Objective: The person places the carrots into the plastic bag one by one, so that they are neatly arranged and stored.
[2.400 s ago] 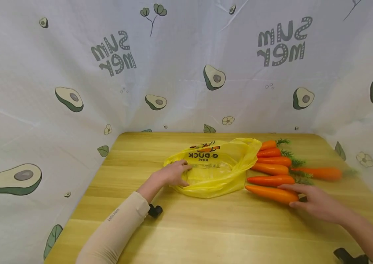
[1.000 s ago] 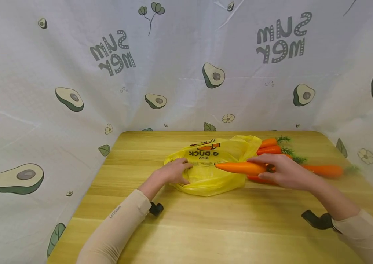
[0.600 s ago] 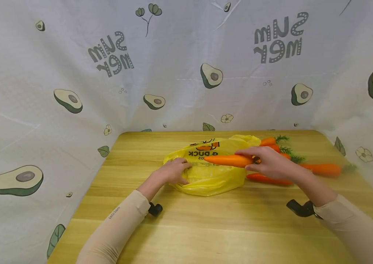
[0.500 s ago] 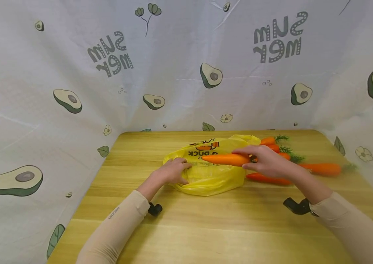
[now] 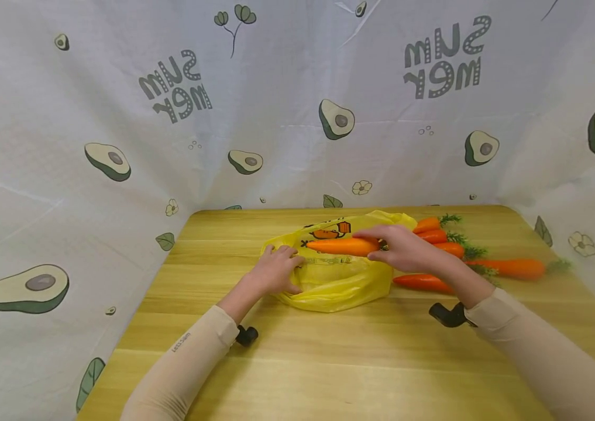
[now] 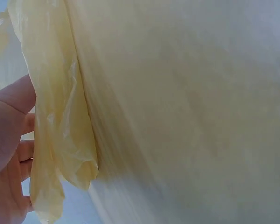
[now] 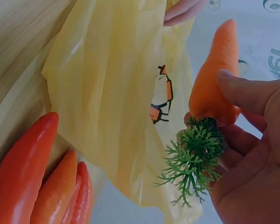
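A yellow plastic bag (image 5: 336, 297) with a printed duck lies on the table, its mouth held apart. My left hand (image 5: 275, 272) is at the left rim with fingers spread. In the left wrist view, the bag's thin yellow film (image 6: 60, 102) covers the tips of the thumb and fingers. My right hand (image 5: 401, 247) holds an orange carrot (image 5: 341, 246) above the bag, its pointed end facing left. The right wrist view shows thumb and fingers around the thick end of the carrot (image 7: 213, 77), with its green leafy top (image 7: 196, 149) hanging near the palm.
More carrots lie right of the bag, including a red-orange one (image 5: 423, 282) nearest the front and another (image 5: 515, 268) set farther right. The wooden table (image 5: 323, 368) ends against a white cloth (image 5: 286, 88) printed with avocados. Black wrist mounts (image 5: 449, 316) stick out below both sleeves.
My right hand has picked up the front carrot from the table and carried it left over the bag. Left fingers have lifted and spread slightly at the rim.
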Demonstrator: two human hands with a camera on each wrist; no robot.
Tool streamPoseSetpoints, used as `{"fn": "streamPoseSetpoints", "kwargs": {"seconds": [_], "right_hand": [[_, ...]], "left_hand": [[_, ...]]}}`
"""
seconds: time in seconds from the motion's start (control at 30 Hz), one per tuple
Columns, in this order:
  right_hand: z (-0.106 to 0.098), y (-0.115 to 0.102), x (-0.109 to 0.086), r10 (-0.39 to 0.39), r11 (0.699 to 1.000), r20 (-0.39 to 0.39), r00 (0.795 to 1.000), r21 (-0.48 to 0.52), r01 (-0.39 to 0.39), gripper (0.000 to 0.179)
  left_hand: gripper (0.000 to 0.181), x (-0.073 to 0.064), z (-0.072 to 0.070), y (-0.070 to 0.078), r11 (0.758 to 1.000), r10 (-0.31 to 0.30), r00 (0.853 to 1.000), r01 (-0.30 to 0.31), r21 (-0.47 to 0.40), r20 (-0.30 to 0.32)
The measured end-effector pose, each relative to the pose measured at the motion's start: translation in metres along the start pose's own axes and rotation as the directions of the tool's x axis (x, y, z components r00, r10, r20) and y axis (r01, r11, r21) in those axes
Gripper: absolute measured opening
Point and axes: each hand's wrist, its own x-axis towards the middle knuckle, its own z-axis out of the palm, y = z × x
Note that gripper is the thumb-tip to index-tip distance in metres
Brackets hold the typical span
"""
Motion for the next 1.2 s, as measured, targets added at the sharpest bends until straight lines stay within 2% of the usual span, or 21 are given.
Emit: {"fn": "streamPoseSetpoints", "kwargs": {"seconds": [0.13,0.23,0.4,0.63,1.03,1.2], "right_hand": [[0.004,0.004,0.006,0.007,1.0,-0.011,1.0,0.015,-0.007,0.053],[0.006,0.006,0.009,0.011,1.0,-0.014,1.0,0.019,-0.01,0.054],[0.011,0.007,0.017,0.012,1.0,-0.012,1.0,0.02,-0.012,0.056],[0.02,0.007,0.03,0.019,1.0,0.006,1.0,-0.012,-0.019,0.054],[0.038,0.022,0.047,0.048,0.996,0.03,0.998,-0.079,-0.046,0.051],[0.043,0.028,0.055,0.112,0.987,-0.008,0.994,-0.115,-0.112,0.053]], "left_hand": [[0.081,-0.002,0.0,0.001,0.999,0.005,0.999,-0.003,0.054,-0.039],[0.083,-0.004,0.0,0.002,0.998,-0.003,0.999,0.006,0.07,-0.043],[0.083,-0.007,0.001,0.003,0.999,-0.02,1.0,0.02,0.026,0.002],[0.08,-0.006,0.001,0.003,0.999,-0.002,0.997,0.006,-0.047,0.073],[0.08,-0.002,0.002,0.002,0.994,0.031,0.991,-0.016,-0.111,0.131],[0.079,-0.001,0.0,0.003,0.99,0.015,0.989,0.006,-0.14,0.15]]}}
